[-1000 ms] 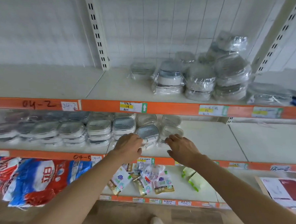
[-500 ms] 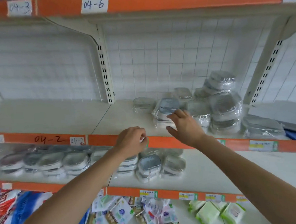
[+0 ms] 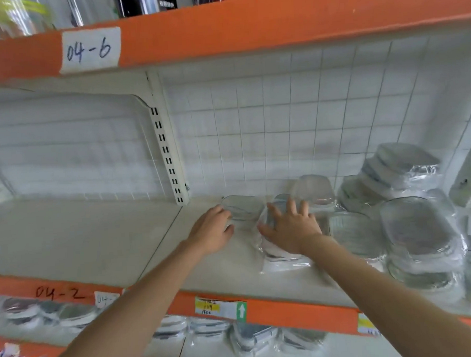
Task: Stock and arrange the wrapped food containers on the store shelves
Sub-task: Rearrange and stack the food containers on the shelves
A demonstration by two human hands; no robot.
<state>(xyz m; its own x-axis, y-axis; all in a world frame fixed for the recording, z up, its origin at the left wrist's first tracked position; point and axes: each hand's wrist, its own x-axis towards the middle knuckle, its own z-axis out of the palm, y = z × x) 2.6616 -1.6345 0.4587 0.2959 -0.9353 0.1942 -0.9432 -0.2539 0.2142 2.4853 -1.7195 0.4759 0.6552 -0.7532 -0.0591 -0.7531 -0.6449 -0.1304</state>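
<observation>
Your hands reach onto the middle shelf. Your left hand curls its fingers against a clear wrapped container. Just right, your right hand lies flat, fingers spread wide, on another wrapped container. Further right stand stacked wrapped containers.

your left hand rests on the middle shelf board, touching a clear wrapped oval container ahead of it. just to the right, your right hand lies spread on a wrapped grey-lidded container — stacked wrapped containers crowd further right. below, rows of wrapped containers sit on the lower shelf.
</observation>
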